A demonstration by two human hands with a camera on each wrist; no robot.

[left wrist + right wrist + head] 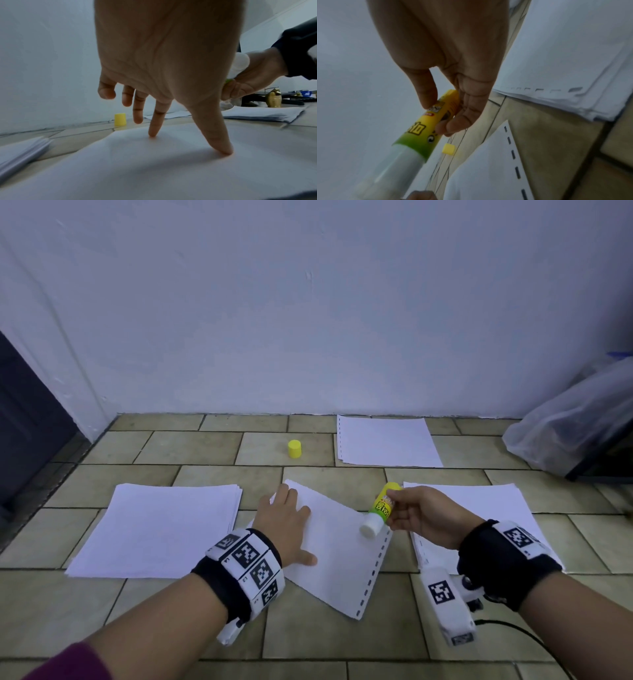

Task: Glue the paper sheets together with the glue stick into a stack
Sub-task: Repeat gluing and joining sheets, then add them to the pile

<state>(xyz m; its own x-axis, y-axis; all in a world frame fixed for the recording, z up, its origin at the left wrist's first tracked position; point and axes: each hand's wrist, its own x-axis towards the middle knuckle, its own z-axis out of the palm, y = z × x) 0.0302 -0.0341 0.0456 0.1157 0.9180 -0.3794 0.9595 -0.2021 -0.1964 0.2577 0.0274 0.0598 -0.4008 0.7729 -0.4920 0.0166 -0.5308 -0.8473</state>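
We pinch the yellow-and-green plastic glue stick (381, 510) between thumb and fingertips of our right hand (423, 517), its white uncapped end tilted down over the right edge of the white paper sheet with a dashed punched margin (337, 556). Our left hand (287, 520), left of that grip, lies spread with straight fingers (155, 121) pressing the same sheet to the tan tiled floor (191, 453). Beyond the grip stands the small yellow cap (294, 448). One white paper stack (161, 529) lies left of our left hand, another (493, 505) under our right wrist, and a third (385, 441) beyond the grip by the wall.
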